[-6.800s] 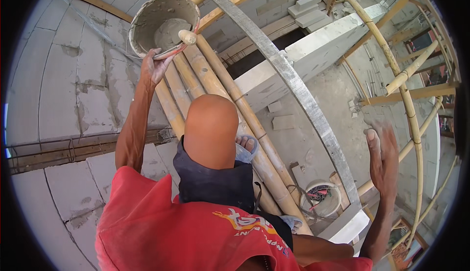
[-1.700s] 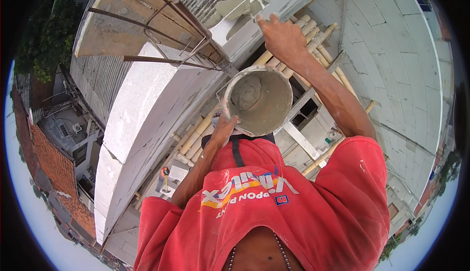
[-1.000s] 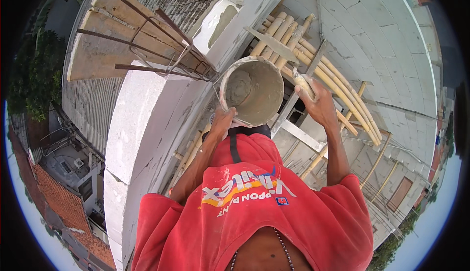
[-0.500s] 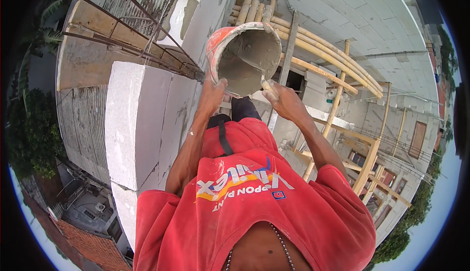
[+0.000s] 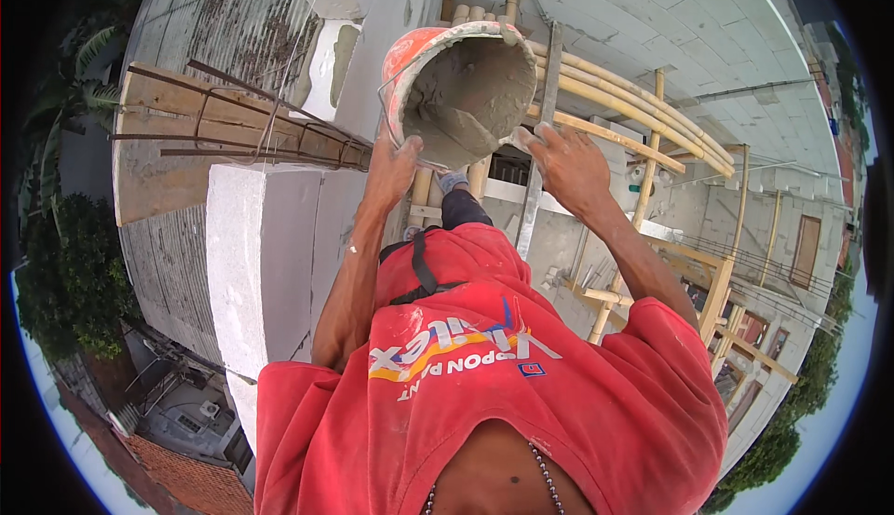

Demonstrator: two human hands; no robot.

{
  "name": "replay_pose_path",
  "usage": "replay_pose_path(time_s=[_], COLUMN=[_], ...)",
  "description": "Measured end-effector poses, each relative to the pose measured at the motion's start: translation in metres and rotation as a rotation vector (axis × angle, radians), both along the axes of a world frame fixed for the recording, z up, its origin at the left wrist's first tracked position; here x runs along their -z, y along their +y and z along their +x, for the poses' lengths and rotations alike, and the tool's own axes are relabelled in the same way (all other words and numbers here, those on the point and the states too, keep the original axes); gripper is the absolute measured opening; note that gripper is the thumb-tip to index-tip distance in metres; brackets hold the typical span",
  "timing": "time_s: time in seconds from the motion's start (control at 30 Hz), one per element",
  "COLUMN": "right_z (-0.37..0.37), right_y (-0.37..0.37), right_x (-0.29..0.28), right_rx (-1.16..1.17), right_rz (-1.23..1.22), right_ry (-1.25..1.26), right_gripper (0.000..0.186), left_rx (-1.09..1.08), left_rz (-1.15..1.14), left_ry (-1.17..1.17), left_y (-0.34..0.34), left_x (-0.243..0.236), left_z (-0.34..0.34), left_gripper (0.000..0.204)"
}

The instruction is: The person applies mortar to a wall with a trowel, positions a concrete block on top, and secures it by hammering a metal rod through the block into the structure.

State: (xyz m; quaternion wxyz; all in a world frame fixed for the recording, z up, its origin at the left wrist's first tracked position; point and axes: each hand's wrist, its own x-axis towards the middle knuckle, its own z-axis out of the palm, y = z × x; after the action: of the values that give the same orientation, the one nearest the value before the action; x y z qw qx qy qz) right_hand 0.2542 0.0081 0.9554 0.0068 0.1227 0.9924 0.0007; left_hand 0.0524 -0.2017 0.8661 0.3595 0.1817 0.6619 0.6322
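Observation:
An orange-red bucket [image 5: 402, 59] is tilted toward me, its inside coated with wet grey mortar [image 5: 484, 73]. My left hand [image 5: 391, 169] is closed on the bucket's near left rim, its thumb over the edge. My right hand [image 5: 570, 169] is closed at the right of the rim around a trowel's handle, most of which the fingers hide. Inside the bucket lies the mortar-smeared trowel blade [image 5: 470, 133], low against the wall.
On my left stands a pale block wall [image 5: 237, 254], with rusty rebar [image 5: 270, 105] sticking out beyond it. Bamboo poles [image 5: 643, 110] and timber scaffolding [image 5: 712, 305] are on the right, above a drop. My foot [image 5: 453, 182] shows below the bucket.
The bucket has tilted further toward me and moved slightly up and left. My right hand has moved right and up with the trowel, its blade shifting within the bucket.

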Motion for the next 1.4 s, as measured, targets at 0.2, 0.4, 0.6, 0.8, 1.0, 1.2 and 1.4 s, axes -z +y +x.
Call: replay_pose_path(time_s=[0.2,0.4,0.6,0.8,1.0,1.2,1.4], right_z=[-0.028,-0.031,-0.033,-0.023,-0.041,-0.095,-0.194], right_y=[0.045,0.051,-0.013,-0.009,0.039,0.052,0.056], right_x=[-0.029,0.037,0.106,0.094,0.088,0.055,0.063], right_rx=[0.167,-0.049,0.152,0.191,0.218,0.010,-0.194], right_rz=[0.160,-0.138,-0.633,-0.984,-0.828,-0.790,-0.762], right_ry=[-0.101,-0.022,0.164,0.369,0.260,0.221,0.194], right_gripper=[0.050,0.047,0.050,0.048,0.039,0.041,0.051], left_rx=[-0.014,0.154,0.007,-0.246,-0.306,-0.405,-0.414], left_rz=[-0.080,-0.108,-0.074,-0.026,0.288,0.346,0.265], left_ry=[0.147,0.338,-0.014,-0.436,-0.636,-0.724,-0.742], left_y=[0.012,0.026,0.021,0.025,0.026,0.017,-0.002], left_x=[-0.007,-0.045,-0.006,0.002,0.002,0.040,0.061], left_z=[-0.010,-0.016,-0.006,-0.004,0.000,0.017,0.044], left_gripper=[0.055,0.087,0.086,0.051,0.017,0.021,0.045])
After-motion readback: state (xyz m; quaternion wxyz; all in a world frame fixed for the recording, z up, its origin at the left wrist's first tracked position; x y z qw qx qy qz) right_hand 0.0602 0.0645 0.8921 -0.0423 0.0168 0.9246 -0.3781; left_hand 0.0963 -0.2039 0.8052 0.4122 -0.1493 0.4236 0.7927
